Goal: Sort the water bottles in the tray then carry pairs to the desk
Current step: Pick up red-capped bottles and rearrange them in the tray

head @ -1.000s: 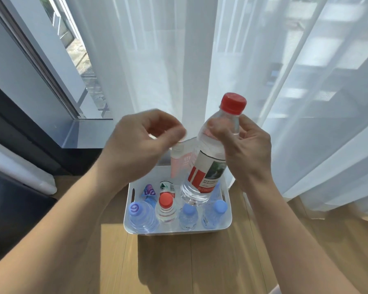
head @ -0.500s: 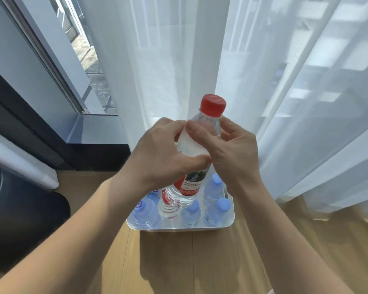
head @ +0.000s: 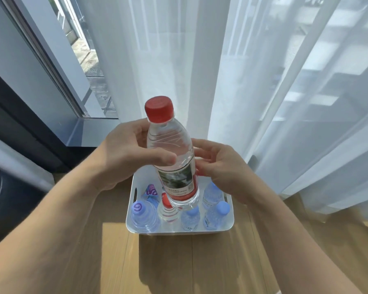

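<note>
Wood-plank floor (head: 179,262) lies nearest, and on it stands the white plastic tray (head: 179,231). The tray holds several small clear bottles with blue caps (head: 216,213), one wider bottle with a purple cap (head: 143,215) at its near left corner, and a short red-capped bottle (head: 168,211) between them.

Above the tray, clear of the others, hangs the tall clear water bottle with a red cap and a red-and-green label (head: 174,158), roughly upright with its cap leaning slightly left. The left hand (head: 125,158) grips its upper body, thumb across the front and fingers behind. The right hand (head: 219,166) sits just beside the label with fingers loosely bent and wrapped round nothing; whether its thumb touches the label cannot be told.

Sorting looks to be the step in hand, with the desk out of view. The next move probably calls for a free spot beside the other red-capped bottle, and a straight lowering so neighbours stay standing.

Behind hangs a sheer white curtain (head: 242,71), and left of it a dark-framed window (head: 83,49).
</note>
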Tool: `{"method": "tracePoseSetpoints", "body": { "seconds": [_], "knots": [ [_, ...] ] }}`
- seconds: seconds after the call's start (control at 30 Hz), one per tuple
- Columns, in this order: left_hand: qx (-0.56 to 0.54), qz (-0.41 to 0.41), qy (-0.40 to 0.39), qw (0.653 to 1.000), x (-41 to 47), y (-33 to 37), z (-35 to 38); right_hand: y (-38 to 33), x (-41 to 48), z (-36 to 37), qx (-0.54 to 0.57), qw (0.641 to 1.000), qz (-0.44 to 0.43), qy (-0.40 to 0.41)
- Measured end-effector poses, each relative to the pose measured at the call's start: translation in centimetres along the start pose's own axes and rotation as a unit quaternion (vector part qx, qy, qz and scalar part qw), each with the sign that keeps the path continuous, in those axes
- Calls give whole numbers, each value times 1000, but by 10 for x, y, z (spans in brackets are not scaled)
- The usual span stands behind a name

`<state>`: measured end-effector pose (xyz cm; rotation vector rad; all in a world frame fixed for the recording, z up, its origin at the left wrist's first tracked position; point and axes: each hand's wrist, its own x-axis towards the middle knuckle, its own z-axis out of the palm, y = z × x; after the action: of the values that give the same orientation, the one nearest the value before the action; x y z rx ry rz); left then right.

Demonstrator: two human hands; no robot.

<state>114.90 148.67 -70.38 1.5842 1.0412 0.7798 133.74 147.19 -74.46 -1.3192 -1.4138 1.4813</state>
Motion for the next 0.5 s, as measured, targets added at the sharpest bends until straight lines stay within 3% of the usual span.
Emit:
{"method": "tracePoseSetpoints", "body": {
  "seconds": [0.13, 0.27, 0.4, 0.5],
  "knots": [
    [18, -16, 29, 999, -2, -2, -4, 1, 0, 2, -40, 996, -21, 77],
    [69, -45, 152, 985, 3, -5, -4, 1, -1, -3, -135, 976, -33, 169],
    [113, -72, 275, 952, 11, -10, -5, 0, -8, -7, -224, 965, -12, 132],
    [141, -91, 334, 928, 13, -16, -7, -1, -11, -2, -225, 968, -3, 113]
  ]
}}
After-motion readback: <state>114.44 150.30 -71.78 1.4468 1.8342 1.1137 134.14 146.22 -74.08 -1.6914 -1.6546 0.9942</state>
